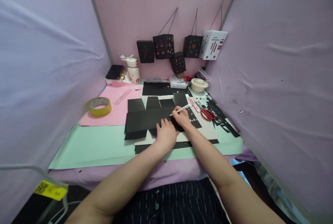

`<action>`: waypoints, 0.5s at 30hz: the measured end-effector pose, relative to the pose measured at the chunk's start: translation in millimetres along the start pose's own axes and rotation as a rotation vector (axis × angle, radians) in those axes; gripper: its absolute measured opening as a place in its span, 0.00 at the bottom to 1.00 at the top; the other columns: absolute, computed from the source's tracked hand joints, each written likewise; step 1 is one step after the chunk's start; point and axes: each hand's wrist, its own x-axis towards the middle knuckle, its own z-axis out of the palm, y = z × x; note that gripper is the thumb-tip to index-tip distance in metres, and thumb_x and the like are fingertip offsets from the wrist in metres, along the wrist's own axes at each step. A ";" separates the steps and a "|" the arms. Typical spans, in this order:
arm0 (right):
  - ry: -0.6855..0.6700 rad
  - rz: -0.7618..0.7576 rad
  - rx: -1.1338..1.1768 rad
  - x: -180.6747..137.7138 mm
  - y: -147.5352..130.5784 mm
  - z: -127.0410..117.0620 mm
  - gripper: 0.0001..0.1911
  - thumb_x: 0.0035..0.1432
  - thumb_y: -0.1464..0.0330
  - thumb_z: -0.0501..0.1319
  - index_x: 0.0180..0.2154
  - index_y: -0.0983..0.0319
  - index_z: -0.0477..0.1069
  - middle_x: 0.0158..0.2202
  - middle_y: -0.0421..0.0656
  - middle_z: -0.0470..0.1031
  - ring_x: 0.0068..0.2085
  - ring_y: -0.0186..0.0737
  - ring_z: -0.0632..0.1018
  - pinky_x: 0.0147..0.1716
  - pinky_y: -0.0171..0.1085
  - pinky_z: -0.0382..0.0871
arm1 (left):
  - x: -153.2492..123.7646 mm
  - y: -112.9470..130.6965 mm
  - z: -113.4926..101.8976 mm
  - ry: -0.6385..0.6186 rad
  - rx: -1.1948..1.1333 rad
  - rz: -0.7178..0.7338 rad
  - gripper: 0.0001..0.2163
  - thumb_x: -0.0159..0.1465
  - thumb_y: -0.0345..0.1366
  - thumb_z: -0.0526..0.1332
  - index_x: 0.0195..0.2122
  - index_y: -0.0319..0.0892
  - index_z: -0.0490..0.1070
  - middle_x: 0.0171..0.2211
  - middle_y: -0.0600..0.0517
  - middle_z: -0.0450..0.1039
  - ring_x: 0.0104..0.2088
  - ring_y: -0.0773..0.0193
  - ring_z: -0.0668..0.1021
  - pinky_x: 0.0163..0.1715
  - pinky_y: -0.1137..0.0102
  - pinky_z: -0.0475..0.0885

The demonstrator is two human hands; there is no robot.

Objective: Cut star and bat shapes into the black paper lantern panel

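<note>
A cut black paper sheet with flaps along its edges lies over a pale board. My left hand rests on the sheet's lower part, fingers spread and pressing it flat. Just above and to the right, my right hand is closed around a slim white pen. The pen slants down to the left, its tip at or close to the black sheet; exact contact is too small to tell. Under my right wrist, a black piece with cut-out shapes shows in part.
Red-handled scissors, a pink-and-white cutter and black scraps lie at right. At left are yellow tape, pink paper and a ruler. A bottle stands behind; paper lanterns hang at the back.
</note>
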 end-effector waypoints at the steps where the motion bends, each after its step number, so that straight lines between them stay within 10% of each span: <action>1: -0.003 -0.001 0.002 -0.1 0.1 0.0 0.07 0.49 0.68 0.54 0.20 0.58 0.62 0.19 0.35 0.69 0.26 0.36 0.72 0.29 0.33 0.62 | -0.2 0.0 0.2 0.000 0.001 0.000 0.27 0.68 0.45 0.55 0.62 0.28 0.62 0.62 0.30 0.61 0.63 0.42 0.63 0.58 0.50 0.61; 15: 0.129 0.017 0.154 2.4 2.6 -5.1 0.08 0.51 0.68 0.54 0.21 0.58 0.65 0.18 0.34 0.68 0.25 0.36 0.72 0.30 0.33 0.65 | -1.1 -1.6 1.9 0.018 0.011 0.021 0.28 0.68 0.45 0.55 0.62 0.28 0.62 0.62 0.30 0.60 0.62 0.41 0.64 0.57 0.50 0.62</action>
